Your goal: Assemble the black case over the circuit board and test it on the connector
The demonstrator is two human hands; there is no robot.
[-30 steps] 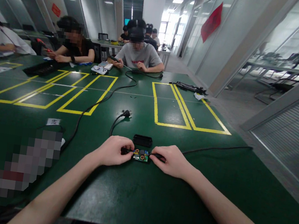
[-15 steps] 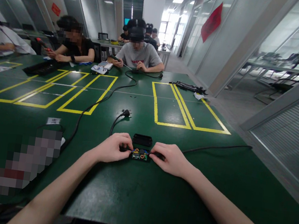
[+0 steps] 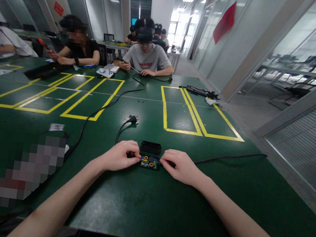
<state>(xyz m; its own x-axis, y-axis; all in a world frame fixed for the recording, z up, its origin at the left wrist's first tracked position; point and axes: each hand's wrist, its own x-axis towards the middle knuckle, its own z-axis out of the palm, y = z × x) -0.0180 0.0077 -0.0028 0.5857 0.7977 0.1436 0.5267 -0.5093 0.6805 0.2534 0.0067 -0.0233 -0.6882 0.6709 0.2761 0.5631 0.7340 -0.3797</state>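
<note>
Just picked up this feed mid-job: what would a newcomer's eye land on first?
The left hand and right hand pinch the ends of a small circuit board on the green table, near centre, a black cover just beyond it. Yellow tape rectangles mark the table farther out, where other people sit.

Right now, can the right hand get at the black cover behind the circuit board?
Probably yes: the black cover lies uncovered just beyond the circuit board, and only bare table separates it from the right hand, though its fingers are at the board.
</note>
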